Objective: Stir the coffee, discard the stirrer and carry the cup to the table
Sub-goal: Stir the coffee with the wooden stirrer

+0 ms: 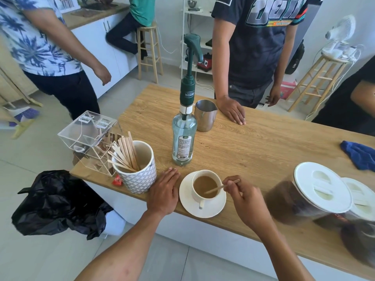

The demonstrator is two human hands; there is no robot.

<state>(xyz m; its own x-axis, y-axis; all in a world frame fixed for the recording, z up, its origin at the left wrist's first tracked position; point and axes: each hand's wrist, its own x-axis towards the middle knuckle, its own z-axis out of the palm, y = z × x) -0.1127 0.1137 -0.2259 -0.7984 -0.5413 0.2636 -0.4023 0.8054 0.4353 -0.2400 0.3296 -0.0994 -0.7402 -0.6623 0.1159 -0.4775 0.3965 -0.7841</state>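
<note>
The right hand [242,196] pinches a wooden stirrer [220,187] between thumb and fingertips, its lower end dipped in the milky coffee. The white cup [205,186] sits on a white saucer [199,209] near the front edge of the wooden counter [263,142], between the two hands, its handle turned toward the person. The left hand [164,192] lies flat on the counter just left of the saucer, palm down, fingers together and holding nothing.

Just left of that hand stands a patterned mug [138,177] full of spare wooden sticks, with a clear plastic box [87,134] behind it and a small red packet [117,181] at its foot. Beyond the left hand rises a clear bottle [183,142] with a green pump, and a steel jug [205,115] just beside that. To the right of the right hand are two jars with white lids [322,186], blurred. A black bin bag [58,203] hangs below the counter's left corner. Another person's hand [233,112] rests on the far edge.
</note>
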